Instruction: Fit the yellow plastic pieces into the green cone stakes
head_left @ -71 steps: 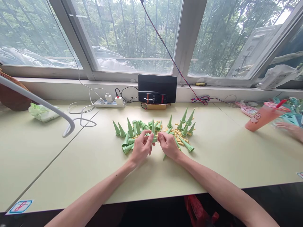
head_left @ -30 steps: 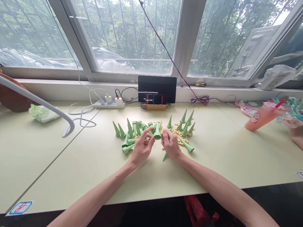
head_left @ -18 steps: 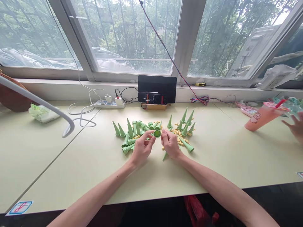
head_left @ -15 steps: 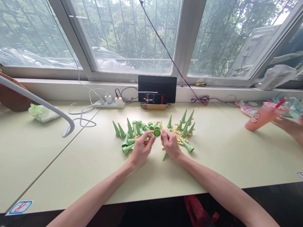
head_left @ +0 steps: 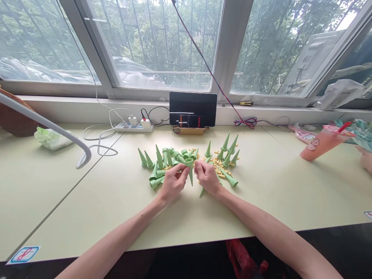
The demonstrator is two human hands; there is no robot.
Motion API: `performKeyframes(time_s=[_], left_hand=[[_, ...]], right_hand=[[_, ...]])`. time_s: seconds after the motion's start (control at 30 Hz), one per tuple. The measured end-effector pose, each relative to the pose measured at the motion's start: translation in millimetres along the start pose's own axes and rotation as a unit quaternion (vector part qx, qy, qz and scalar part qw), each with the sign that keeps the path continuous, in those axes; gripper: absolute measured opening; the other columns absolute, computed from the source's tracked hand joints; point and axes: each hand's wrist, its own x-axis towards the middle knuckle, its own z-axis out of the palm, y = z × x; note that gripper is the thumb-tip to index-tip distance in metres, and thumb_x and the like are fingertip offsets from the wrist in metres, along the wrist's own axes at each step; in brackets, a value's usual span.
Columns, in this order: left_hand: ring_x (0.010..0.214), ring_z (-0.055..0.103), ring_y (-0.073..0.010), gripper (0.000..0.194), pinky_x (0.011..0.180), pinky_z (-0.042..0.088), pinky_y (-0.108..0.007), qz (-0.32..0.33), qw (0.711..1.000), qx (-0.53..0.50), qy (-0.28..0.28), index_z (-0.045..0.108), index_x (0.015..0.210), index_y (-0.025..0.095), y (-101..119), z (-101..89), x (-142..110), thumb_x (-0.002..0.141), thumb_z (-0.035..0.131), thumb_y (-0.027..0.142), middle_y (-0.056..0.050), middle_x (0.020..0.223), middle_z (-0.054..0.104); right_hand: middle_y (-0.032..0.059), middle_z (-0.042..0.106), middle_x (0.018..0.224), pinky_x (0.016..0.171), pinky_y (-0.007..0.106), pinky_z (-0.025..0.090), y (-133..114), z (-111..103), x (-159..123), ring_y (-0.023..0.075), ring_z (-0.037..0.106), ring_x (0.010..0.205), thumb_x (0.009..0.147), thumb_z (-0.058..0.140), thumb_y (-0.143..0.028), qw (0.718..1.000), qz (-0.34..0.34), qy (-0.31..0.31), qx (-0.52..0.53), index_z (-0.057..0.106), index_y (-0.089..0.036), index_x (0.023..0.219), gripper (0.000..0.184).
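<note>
Between the fingers of my left hand is a green plastic watering spike, its round open collar up and its point down. My right hand is closed in a pinch just right of the spike; whatever its fingertips hold is hidden. Behind my left hand lies a heap of green spikes, some standing, others on their sides. Beyond my right hand, more green spikes stand among small yellow valve pieces.
A phone leans on a black tablet by the window. White cables and a power strip sit at back left. A pink drink cup stands tilted at right, with another person's hand at the edge.
My left hand has turned the spike from collar facing me to point down. My right hand has shifted slightly left. The other person's hand has drawn away from the cup.
</note>
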Motion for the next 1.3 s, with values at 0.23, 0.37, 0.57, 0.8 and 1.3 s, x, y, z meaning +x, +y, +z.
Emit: performKeyframes(time_s=[0.23,0.37,0.57,0.8,1.3], left_hand=[[0.031,0.038,-0.0045,0.046,0.032,0.023,-0.019,-0.127,0.981,-0.14,-0.049,0.046,0.061,0.016,0,-3.7,4,0.082,0.068,0.05,0.006,0.051,0.043],[0.031,0.036,-0.0037,0.049,0.029,0.018,-0.017,-0.186,0.957,-0.214,-0.064,0.044,0.058,0.016,-2,-5.1,6,0.076,0.074,0.051,0.007,0.05,0.04],[0.032,0.036,-0.0018,0.046,0.031,0.019,-0.015,-0.241,0.928,-0.274,-0.078,0.046,0.062,0.016,-4,-8.4,8,0.074,0.077,0.047,0.007,0.051,0.041],[0.031,0.039,-0.0036,0.047,0.033,0.027,-0.017,-0.122,0.98,-0.155,-0.035,0.044,0.062,0.016,1,0.0,6,0.087,0.062,0.052,0.007,0.05,0.041],[0.039,0.048,-0.0057,0.034,0.036,0.037,-0.02,0.005,1.0,-0.023,0.021,0.062,0.108,0.021,-4,-0.1,4,0.084,0.067,0.044,0.003,0.073,0.054]], right_hand=[[-0.0036,0.043,0.052,0.051,0.025,0.034,0,-2,3,0.0111,0.04,0.048,0.1,0.039,-0.044,0.999,-0.021,-0.023,-0.041,0.047,-0.02,0.069,0.04],[-0.0037,0.043,0.056,0.053,0.025,0.033,1,-3,3,0.0108,0.039,0.051,0.1,0.04,-0.039,0.997,-0.045,-0.03,-0.053,0.045,-0.02,0.07,0.036],[-0.0037,0.042,0.06,0.054,0.025,0.032,3,-4,5,0.0107,0.037,0.053,0.1,0.04,-0.034,0.994,-0.078,-0.036,-0.06,0.043,-0.02,0.071,0.033],[-0.0029,0.044,0.059,0.052,0.025,0.032,-1,-1,3,0.0111,0.039,0.051,0.101,0.037,-0.039,0.997,-0.056,0.0,-0.056,0.044,-0.02,0.071,0.036],[-0.003,0.041,0.047,0.047,0.026,0.031,-1,-1,5,0.0104,0.037,0.045,0.099,0.036,-0.053,0.999,0.027,0.032,-0.012,0.036,-0.021,0.056,0.054]])
